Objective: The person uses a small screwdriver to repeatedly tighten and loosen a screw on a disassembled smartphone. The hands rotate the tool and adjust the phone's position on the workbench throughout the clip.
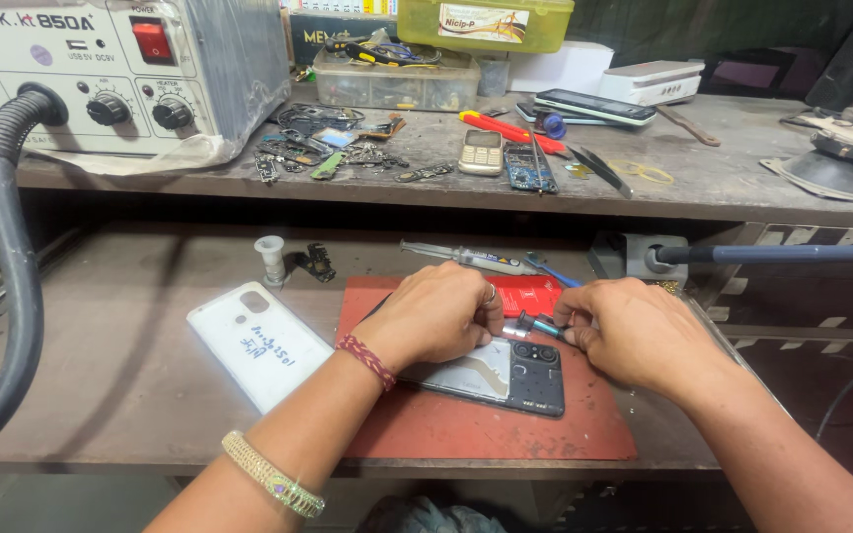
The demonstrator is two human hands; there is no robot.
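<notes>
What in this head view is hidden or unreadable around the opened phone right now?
- Tool tip: the small blue-handled tool ends between the fingers of both hands; its tip is too small to make out.
- Opened phone: its left part lies under the left hand.
- Right hand: its fingertips curl under, hiding the grip.
- Red mat: its middle is covered by phone and hands.

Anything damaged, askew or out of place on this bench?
The phone under both hands lies open on the red mat, back cover off, insides exposed. Its white cover lies apart to the left. The right hand holds a small tool at it; the left hand steadies it. Loose phone parts litter the upper shelf.
</notes>
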